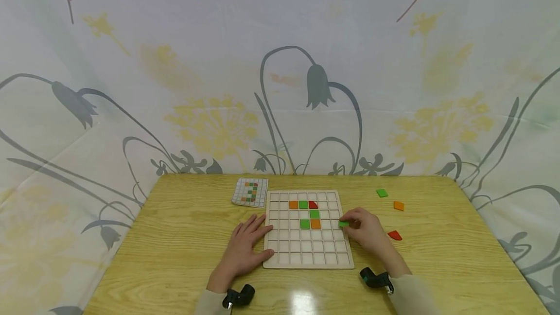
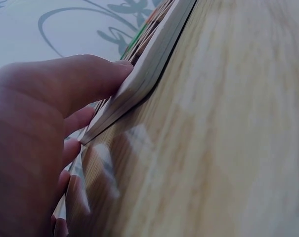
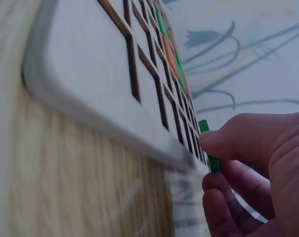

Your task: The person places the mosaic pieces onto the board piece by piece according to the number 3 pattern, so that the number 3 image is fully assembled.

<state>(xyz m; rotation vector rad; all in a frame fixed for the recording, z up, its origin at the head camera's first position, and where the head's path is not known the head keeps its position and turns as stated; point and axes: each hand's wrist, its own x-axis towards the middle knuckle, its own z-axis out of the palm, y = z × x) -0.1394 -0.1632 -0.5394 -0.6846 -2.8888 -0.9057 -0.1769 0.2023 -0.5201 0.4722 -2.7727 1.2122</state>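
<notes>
A pale wooden grid board [image 1: 284,259] lies on the table, with green, orange and red tiles set in some of its upper squares. My right hand [image 1: 367,232] pinches a green square tile [image 1: 343,224] between thumb and fingers at the board's right edge. The same green tile [image 3: 209,147] shows on edge in the right wrist view. My left hand [image 1: 245,249] rests at the board's left edge, fingers spread and fairly straight, thumb and fingertips touching the rim. In the left wrist view the thumb [image 2: 100,74] lies on the board's edge.
A small pattern card [image 1: 236,193] with a coloured grid lies beyond the board's upper left corner. On the right of the table [image 1: 437,256] are a loose green square [image 1: 382,193], an orange square [image 1: 398,205] and a red quarter-round tile [image 1: 395,235]. A flowered cloth hangs behind.
</notes>
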